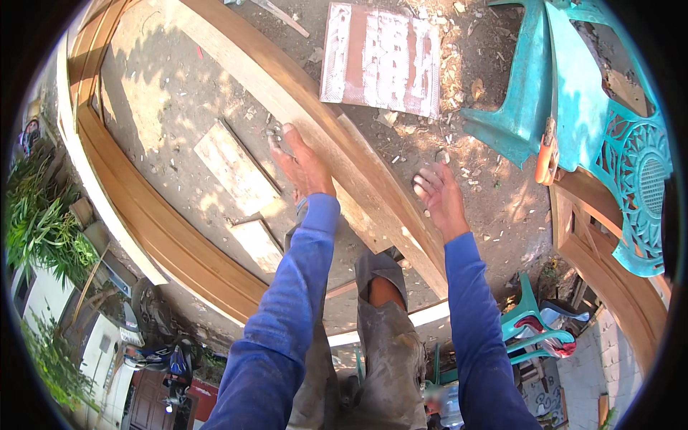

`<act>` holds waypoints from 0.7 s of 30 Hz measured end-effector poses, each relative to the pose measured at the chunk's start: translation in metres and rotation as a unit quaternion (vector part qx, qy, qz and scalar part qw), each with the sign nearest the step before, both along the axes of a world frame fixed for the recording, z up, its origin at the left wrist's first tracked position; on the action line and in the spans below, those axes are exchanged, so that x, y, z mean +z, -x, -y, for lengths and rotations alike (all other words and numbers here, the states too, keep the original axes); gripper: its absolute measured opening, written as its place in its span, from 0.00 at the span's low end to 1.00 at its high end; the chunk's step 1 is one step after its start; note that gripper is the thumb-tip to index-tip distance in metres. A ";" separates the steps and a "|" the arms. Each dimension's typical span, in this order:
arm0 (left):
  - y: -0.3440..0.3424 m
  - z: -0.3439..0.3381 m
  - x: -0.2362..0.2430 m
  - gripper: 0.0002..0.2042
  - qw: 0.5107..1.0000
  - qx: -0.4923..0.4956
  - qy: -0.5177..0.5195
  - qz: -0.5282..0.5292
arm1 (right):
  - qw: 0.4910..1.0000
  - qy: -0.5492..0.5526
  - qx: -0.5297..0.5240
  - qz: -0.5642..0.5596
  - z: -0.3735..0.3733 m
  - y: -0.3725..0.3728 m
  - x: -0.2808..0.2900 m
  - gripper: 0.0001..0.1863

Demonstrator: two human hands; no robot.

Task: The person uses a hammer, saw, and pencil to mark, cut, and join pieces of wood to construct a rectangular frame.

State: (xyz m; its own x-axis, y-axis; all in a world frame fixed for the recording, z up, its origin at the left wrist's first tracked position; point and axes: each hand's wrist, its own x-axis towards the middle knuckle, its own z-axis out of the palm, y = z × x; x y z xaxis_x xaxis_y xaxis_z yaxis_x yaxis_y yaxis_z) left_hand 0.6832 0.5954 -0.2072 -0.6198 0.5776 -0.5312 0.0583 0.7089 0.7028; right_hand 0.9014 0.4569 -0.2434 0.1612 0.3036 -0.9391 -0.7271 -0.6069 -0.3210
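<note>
A long wooden beam point(287, 82), brown with a paler side face, runs diagonally from the top to the lower middle. My left hand point(304, 165) is over the beam's left side, thumb and fingers apart; whether it touches the wood I cannot tell. On the other side of the beam, my right hand point(441, 197) is turned partly palm up, fingers loosely bent and apart, with nothing seen in it. Left of the beam, a short pale board point(236, 166) lies on the dirt, with a smaller wood piece point(258, 244) below it.
A brown wooden frame point(136, 201) curves along the left. A white-smeared reddish panel point(380, 61) lies beyond the beam. At right, a saw with an orange handle point(547, 159) leans on a turquoise plastic chair point(580, 93). Another wooden frame point(609, 287) stands below it.
</note>
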 end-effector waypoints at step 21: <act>-0.023 -0.057 0.004 0.40 0.975 -0.050 0.037 -0.213 | 0.913 -0.064 0.163 0.368 -0.224 -0.097 0.069 0.19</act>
State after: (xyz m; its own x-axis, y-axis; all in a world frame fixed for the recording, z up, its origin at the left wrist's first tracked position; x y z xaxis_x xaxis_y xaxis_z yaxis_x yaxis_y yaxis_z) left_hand 0.7062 0.6524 -0.2029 -0.7352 0.6168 -0.2810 0.4057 0.7325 0.5466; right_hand 0.9980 0.6811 -0.1748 0.6157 0.5481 -0.5661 -0.0725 -0.6759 -0.7334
